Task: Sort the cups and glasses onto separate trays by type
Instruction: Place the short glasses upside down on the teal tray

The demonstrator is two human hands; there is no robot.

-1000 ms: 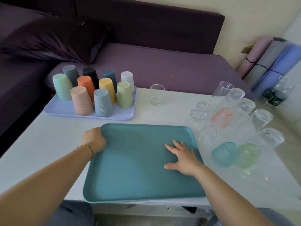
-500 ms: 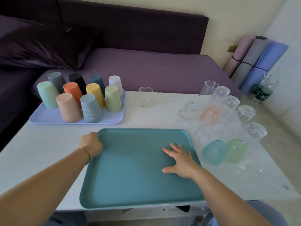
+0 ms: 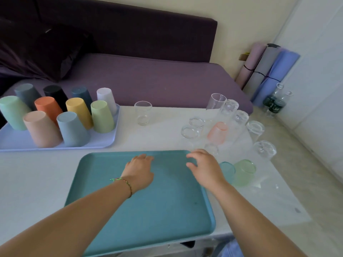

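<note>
Teal tray: lies on the white worktop nearest the person, its bed bare.
Lavender tray: at the far left of the worktop, carrying ten plastic cups, all upside down, in mixed colours and packed close together.
Lone clear glass: stands upright on the worktop between the lavender tray and the right-hand group.
Right-hand group: clear glasses crowd the worktop right of the teal tray, with a pink glass among them and a blue glass and a green glass nearer the person.
Obscured: the lavender tray is cut off at the left edge. The clear glasses blur together, so no count is possible. The right wrist covers part of the blue glass.
Left grip: palm down over the far half of the teal tray, fingers pointing away, holding nothing. Whether it touches the tray cannot be told. There is a bracelet at the wrist.
Right grip: above the tray's far right corner, fingers loosely spread, holding nothing.
</note>
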